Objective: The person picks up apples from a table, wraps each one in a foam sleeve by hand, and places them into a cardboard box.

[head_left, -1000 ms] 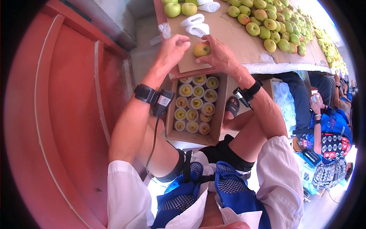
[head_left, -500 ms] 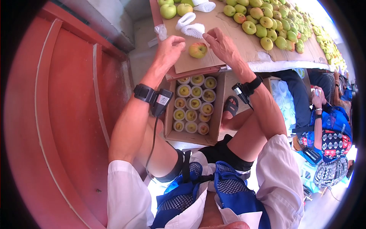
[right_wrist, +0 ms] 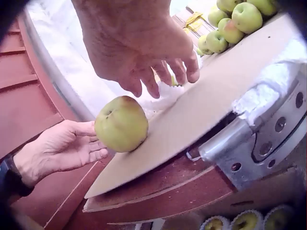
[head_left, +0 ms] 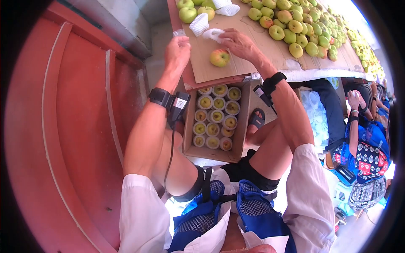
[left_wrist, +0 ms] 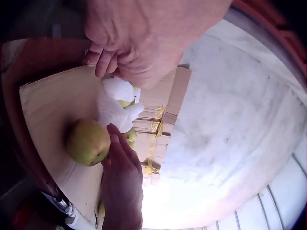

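A yellow-green apple with a red blush (head_left: 220, 57) sits on the cardboard-covered table, between and below my hands. My right hand (head_left: 241, 44) reaches over the table past it, fingertips at a white foam net sleeve (head_left: 214, 35); its fingers look extended and loosely spread in the right wrist view. A second foam sleeve (head_left: 199, 25) lies just left of that one. My left hand (head_left: 177, 52) hovers at the table's left edge with nothing in it. In the right wrist view, its thumb and fingers appear relaxed behind the apple (right_wrist: 121, 124).
Under the table edge, between my legs, stands a cardboard box (head_left: 215, 154) of apples in foam sleeves. A large apple pile (head_left: 301, 27) covers the table's right side. Several green apples (head_left: 188, 14) and more foam (head_left: 228, 9) lie at the far left. Other people sit at right.
My right hand has let go of the apple, leaving it on the cardboard, and moved up to the foam sleeve. My left hand has drawn away leftward. The foam sleeves have shifted apart.
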### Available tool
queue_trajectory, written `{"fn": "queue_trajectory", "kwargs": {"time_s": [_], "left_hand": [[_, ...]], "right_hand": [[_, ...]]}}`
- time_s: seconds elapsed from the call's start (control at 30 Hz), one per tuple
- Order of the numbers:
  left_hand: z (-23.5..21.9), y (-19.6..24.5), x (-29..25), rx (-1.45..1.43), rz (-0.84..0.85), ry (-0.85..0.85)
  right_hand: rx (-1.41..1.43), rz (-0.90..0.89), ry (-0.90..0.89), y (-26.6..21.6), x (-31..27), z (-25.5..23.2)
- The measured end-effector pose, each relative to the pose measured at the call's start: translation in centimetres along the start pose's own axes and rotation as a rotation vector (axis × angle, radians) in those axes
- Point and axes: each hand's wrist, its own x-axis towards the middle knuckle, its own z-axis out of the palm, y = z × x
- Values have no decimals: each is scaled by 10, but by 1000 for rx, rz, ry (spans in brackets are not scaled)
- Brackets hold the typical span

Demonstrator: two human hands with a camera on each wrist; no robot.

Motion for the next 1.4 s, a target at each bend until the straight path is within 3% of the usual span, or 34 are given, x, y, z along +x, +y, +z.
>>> {"fn": "queue_trajectory", "kwargs": {"time_s": [0.1,0.2,0.33,0.43,0.67,1.03,1.2,1.3,1.4], "left_hand": [[2,6,-4,-28,28,-7],[-2,25,-12,-27,89,-63],[-2,47,-24,-175,161,-124],[-1,58,-33,-220,233,8],[1,79,-47,-368,163,-43],[-9,102,-70,-580,73,-315],[-8,100,-60,-721,45,-316],[-11,97,-58,-863,16,-364],[-14,95,-56,-981,3,-460]], "right_hand": [[241,115,82,-8,-3,-7],[404,60,136,-26,-10,-28],[592,142,107,-55,-21,-46],[677,153,127,-64,-27,-49],[893,164,127,-78,-34,-53],[793,184,226,-78,-38,-43],[834,202,183,-79,-40,-50],[1142,205,233,-84,-42,-57],[1228,231,214,-84,-43,-58]]}}
